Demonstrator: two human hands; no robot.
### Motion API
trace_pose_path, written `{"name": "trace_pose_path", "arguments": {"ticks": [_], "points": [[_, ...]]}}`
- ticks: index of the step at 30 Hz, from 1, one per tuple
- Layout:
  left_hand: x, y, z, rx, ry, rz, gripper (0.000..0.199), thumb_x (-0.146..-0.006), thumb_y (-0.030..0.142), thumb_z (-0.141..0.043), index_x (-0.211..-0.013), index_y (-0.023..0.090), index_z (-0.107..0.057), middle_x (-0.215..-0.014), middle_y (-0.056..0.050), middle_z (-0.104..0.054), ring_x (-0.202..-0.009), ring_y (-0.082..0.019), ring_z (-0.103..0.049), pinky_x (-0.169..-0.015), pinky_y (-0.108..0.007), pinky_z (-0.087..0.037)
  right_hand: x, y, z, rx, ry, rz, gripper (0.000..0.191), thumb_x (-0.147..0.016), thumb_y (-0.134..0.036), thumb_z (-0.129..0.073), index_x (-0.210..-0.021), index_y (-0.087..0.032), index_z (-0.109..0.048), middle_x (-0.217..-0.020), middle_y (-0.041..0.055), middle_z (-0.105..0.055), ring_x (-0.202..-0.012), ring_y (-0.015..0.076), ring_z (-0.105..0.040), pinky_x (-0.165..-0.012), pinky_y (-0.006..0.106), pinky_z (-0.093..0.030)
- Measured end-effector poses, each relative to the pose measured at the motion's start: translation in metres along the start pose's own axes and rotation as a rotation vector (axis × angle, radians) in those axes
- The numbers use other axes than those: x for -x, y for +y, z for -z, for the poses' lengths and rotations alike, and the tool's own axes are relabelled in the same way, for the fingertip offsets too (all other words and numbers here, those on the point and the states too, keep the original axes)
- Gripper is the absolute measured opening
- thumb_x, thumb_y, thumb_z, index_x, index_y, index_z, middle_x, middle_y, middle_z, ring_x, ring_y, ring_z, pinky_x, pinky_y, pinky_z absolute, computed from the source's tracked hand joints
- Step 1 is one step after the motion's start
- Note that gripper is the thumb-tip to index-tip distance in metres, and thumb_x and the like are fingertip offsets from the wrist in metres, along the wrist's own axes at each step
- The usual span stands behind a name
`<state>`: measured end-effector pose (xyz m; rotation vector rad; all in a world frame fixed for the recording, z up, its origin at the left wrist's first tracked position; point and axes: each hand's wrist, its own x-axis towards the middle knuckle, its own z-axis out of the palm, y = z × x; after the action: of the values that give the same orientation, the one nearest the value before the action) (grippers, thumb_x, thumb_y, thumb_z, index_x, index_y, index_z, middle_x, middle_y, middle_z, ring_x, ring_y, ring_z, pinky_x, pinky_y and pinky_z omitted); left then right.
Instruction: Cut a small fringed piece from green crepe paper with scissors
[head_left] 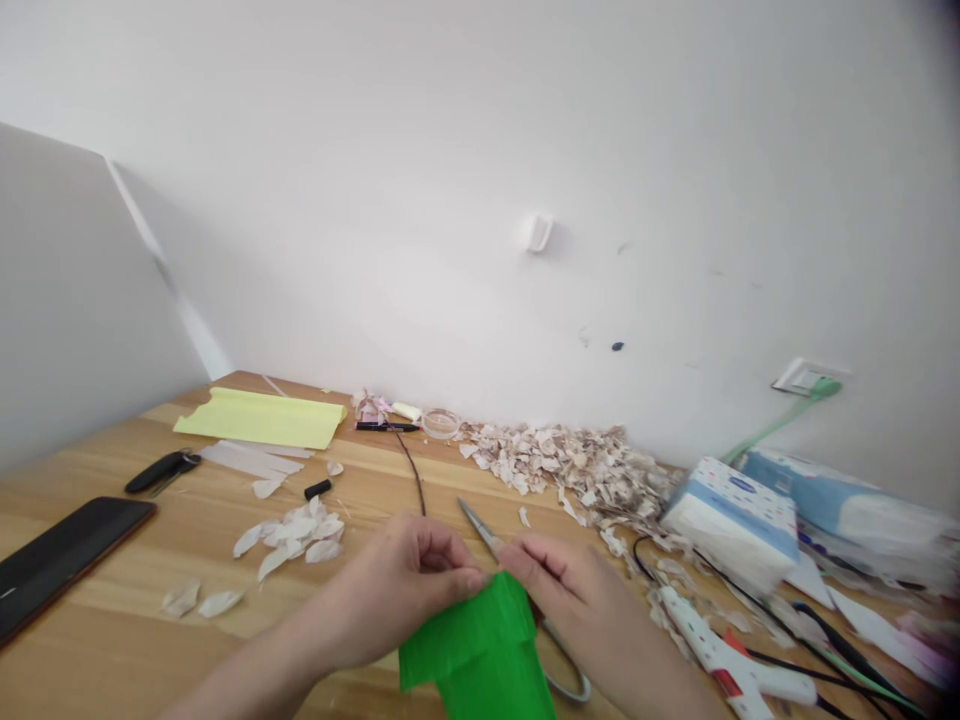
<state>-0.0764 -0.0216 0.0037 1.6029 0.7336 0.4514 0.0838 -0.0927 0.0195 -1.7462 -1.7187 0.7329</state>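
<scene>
Lying far left: a dark phone (64, 553) flat on the wooden table (135, 640), screen up, near the table's edge.
Black tool: a folded black-handled tool (161, 470) beyond the phone, well apart from both hands.
Yellow paper: a yellow sheet (262, 416) at the back of the table by the wall, with pale paper strips (251, 458) just in front of it.
White petals: a loose cluster of white petal shapes (296, 532) left of the hands, two more (199, 600) nearer the front edge.
Wire: a thin dark wire (414, 475) running from the back of the table toward the hands.
Left hand: left hand (409, 580) with fingers closed, pinching the top edge of the green paper (480, 655).
Green paper: folded crepe sheet held low in the middle, between both hands, just above the table.
Right hand: right hand (559, 580) closed on the scissors (487, 540), blade tip pointing up and left, meeting the green paper's top edge; one handle loop shows below the hand.
Scrap heap: a pile of pale clippings (562, 460) against the wall.
Tissue pack: a blue and white pack (739, 515) to the right.
Glue gun: a white glue gun (727, 660) at the lower right, among dark cables.
</scene>
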Motion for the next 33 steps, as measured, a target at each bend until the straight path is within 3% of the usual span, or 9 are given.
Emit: {"name": "trace_pose_path", "arguments": {"ticks": [5,9,13,22,28,33], "points": [[0.0,0.0,-0.005,-0.131,0.127,-0.046,0.025,-0.071,0.038,-0.059,-0.065,0.014,-0.058,-0.057,0.004,-0.052,-0.052,-0.01,-0.043,-0.047,-0.02,-0.029,-0.002,0.003,-0.001,-0.08,-0.032,0.013,0.024,-0.082,-0.035,-0.049,-0.063,-0.019,-0.049,-0.056,-0.0063,-0.041,-0.055,0.0108,-0.039,-0.05,0.022,-0.027],[0.002,0.002,-0.001,-0.047,-0.015,-0.053,0.03,-0.076,0.044,-0.054,-0.069,0.015,-0.057,-0.056,0.005,-0.046,-0.05,-0.009,-0.037,-0.046,-0.02,-0.026,-0.002,0.005,0.002,-0.106,-0.004,0.001,0.026,-0.083,-0.035,-0.047,-0.063,-0.019,-0.05,-0.055,-0.0057,-0.042,-0.056,0.0116,-0.041,-0.052,0.023,-0.028],[0.006,0.004,0.01,-0.117,-0.158,-0.072,0.04,-0.082,0.048,-0.044,-0.057,0.017,-0.046,-0.054,0.007,-0.032,-0.051,-0.009,-0.028,-0.046,-0.022,-0.02,-0.001,0.007,0.008,-0.149,0.005,-0.026,0.025,-0.082,-0.035,-0.046,-0.063,-0.018,-0.051,-0.057,-0.0048,-0.042,-0.056,0.012,-0.041,-0.053,0.023,-0.029],[0.004,0.0,0.01,-0.199,-0.069,-0.067,0.034,-0.081,0.041,-0.048,-0.059,0.015,-0.052,-0.053,0.006,-0.032,-0.051,-0.01,-0.027,-0.047,-0.023,-0.021,-0.003,0.008,0.008,-0.242,0.002,-0.007,0.021,-0.08,-0.034,-0.05,-0.065,-0.018,-0.053,-0.058,-0.0039,-0.045,-0.056,0.0123,-0.041,-0.053,0.024,-0.029],[0.006,0.005,0.009,-0.082,-0.17,-0.063,0.032,-0.08,0.038,-0.048,-0.061,0.014,-0.054,-0.054,0.005,-0.04,-0.051,-0.009,-0.033,-0.049,-0.02,-0.027,-0.004,0.014,0.012,-0.217,0.014,-0.016,0.023,-0.079,-0.036,-0.052,-0.063,-0.02,-0.052,-0.056,-0.0045,-0.045,-0.054,0.0121,-0.041,-0.051,0.024,-0.028],[0.005,0.007,0.01,-0.054,-0.151,0.001,0.029,-0.076,0.036,-0.055,-0.055,0.015,-0.052,-0.051,0.005,-0.046,-0.049,-0.008,-0.038,-0.049,-0.019,-0.032,-0.003,0.015,0.015,-0.203,0.029,-0.016,0.024,-0.079,-0.037,-0.052,-0.062,-0.02,-0.051,-0.056,-0.0047,-0.045,-0.054,0.012,-0.04,-0.051,0.024,-0.029]]}}
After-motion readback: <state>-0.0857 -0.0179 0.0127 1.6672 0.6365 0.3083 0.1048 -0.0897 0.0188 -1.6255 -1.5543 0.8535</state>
